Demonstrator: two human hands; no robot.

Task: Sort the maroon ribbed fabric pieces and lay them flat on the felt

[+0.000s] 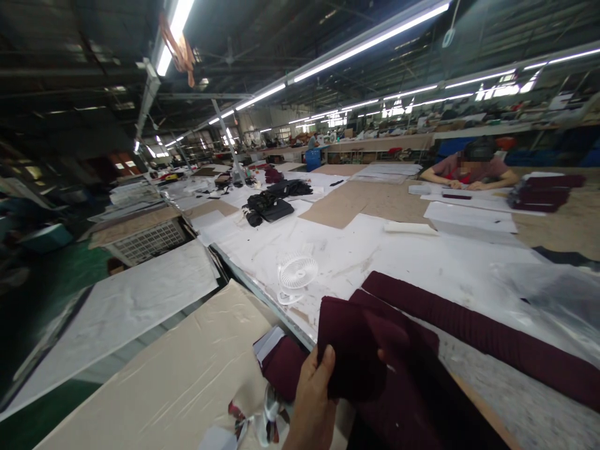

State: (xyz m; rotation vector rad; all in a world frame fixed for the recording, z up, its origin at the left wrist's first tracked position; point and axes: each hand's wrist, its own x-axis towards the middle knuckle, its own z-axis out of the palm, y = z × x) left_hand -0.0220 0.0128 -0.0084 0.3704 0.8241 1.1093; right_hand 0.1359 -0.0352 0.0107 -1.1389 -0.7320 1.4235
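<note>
Left hand (313, 400) bottom centre, thumb pinching maroon fabric piece (354, 350); piece rises up-right from hand. Right hand out of view.

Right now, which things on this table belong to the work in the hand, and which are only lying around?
In the work:
- left hand, gripping a folded maroon fabric piece
- long maroon ribbed strip beside it

Only lying around:
- small white fan
- black garments
- brown paper sheet
- stack of maroon pieces near another person

The right hand is not in view.
</note>
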